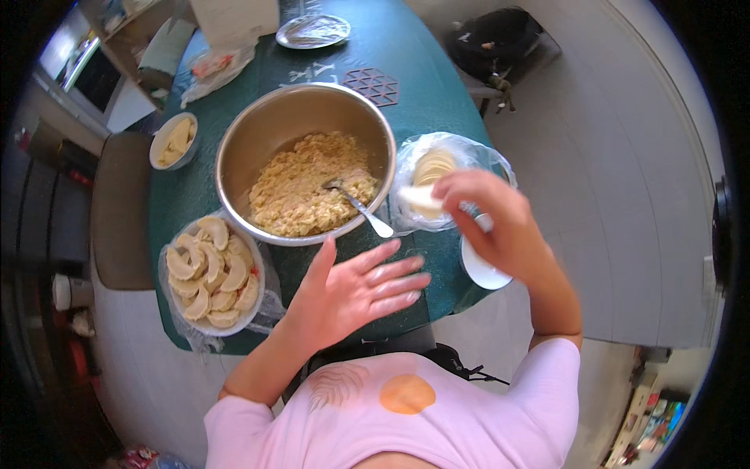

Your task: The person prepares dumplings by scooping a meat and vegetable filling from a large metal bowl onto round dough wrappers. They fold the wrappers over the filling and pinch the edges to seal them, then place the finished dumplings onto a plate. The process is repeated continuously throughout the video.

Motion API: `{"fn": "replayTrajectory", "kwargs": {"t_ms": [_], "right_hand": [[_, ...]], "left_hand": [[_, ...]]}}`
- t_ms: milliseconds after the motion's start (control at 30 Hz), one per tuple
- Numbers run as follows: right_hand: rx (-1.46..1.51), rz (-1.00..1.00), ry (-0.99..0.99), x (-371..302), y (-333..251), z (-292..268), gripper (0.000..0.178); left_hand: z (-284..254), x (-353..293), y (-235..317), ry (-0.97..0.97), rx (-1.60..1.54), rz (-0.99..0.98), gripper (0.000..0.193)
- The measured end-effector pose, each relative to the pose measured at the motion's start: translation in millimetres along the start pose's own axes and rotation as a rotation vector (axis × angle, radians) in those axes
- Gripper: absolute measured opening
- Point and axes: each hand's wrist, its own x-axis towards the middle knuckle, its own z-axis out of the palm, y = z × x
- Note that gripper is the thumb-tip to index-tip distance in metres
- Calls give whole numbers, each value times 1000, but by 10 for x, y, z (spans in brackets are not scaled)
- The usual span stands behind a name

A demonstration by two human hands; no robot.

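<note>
Head view: pinching wrapper [420, 197] at tips of right grip [492, 215], by wrapper stack [434, 165]; holding left grip [350, 288] spread near bowl [262, 129].

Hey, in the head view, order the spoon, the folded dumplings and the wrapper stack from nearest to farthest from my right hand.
1. Wrapper stack: just ahead and left of your right hand.
2. Spoon: farther left, in the steel bowl.
3. Folded dumplings: far left.
</note>
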Motion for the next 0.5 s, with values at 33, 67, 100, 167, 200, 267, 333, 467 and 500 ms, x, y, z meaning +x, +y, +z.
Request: {"fn": "replayTrajectory", "kwargs": {"t_ms": [33, 67, 100, 167, 200, 267, 333, 467, 500], "right_hand": [[-35, -122, -19, -29, -92, 69, 22], [-16, -164, -82, -53, -187, 135, 22], [0, -203, -147, -72, -283, 185, 21], [99, -199, -189, -133, -404, 282, 22], [150, -197, -206, -143, -423, 326, 23], [169, -113, -125, -161, -336, 357, 25], [98, -56, -53, -178, -182, 391, 31], [-50, 66, -162, -93, -82, 623, 42], [-89, -15, -178, -65, -25, 662, 42]], "left_hand": [[12, 63, 33, -9, -19, -6, 75], [-20, 104, 43, 6, -42, 28, 70], [-78, 117, 42, 18, -69, 60, 65], [-171, 77, 16, 72, 82, 142, 47], [-188, 21, -10, 124, 167, 179, 44], [-182, -85, -30, 178, 242, 240, 38], [-142, -193, -34, 245, 283, 257, 37], [-218, -417, -38, 347, 342, 234, 35], [-250, -467, -35, 367, 382, 246, 35]]}}
